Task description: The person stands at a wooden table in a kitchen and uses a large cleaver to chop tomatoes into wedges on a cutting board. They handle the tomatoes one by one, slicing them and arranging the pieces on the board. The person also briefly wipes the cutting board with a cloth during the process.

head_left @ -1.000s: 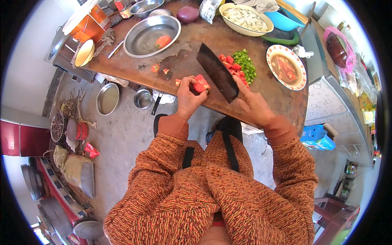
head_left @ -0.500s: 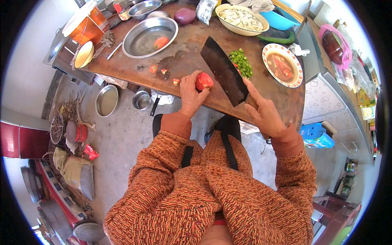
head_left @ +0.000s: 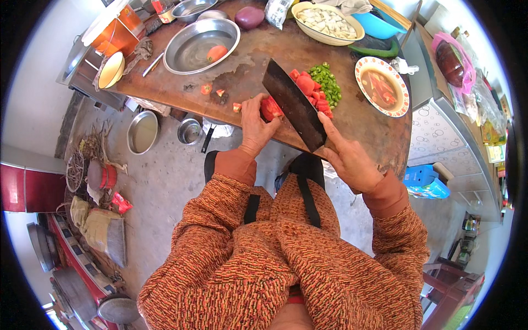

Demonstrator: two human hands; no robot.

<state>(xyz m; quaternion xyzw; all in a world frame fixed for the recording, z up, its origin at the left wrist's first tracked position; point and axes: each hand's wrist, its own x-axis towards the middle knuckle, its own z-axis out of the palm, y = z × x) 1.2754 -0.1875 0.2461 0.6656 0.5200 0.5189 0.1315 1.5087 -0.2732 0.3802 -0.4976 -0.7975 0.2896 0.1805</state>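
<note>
My left hand (head_left: 257,124) is closed round a piece of tomato (head_left: 271,109) near the front edge of the wooden table (head_left: 231,99). In my right hand (head_left: 350,155) is a large dark cleaver (head_left: 294,104), its broad blade slanting up and to the left, right beside the tomato. The handle is hidden in my grip. Just beyond the blade lies cut tomato (head_left: 306,84), touching a heap of chopped green peppers (head_left: 325,82). Small tomato scraps (head_left: 207,88) lie left of my left hand.
At the back left, a metal basin (head_left: 181,58) holds water and a tomato (head_left: 216,53). A purple eggplant (head_left: 249,17) and a bowl of pale chunks (head_left: 298,19) stand behind. To the right is a dotted plate (head_left: 405,99) with liquid. Below the table are a pan (head_left: 190,132) and another basin (head_left: 131,137).
The cleaver has shifted slightly left and down, against the tomato. Cut tomato that the blade mostly covered now shows beside the peppers. My left hand stays nearly in place.
</note>
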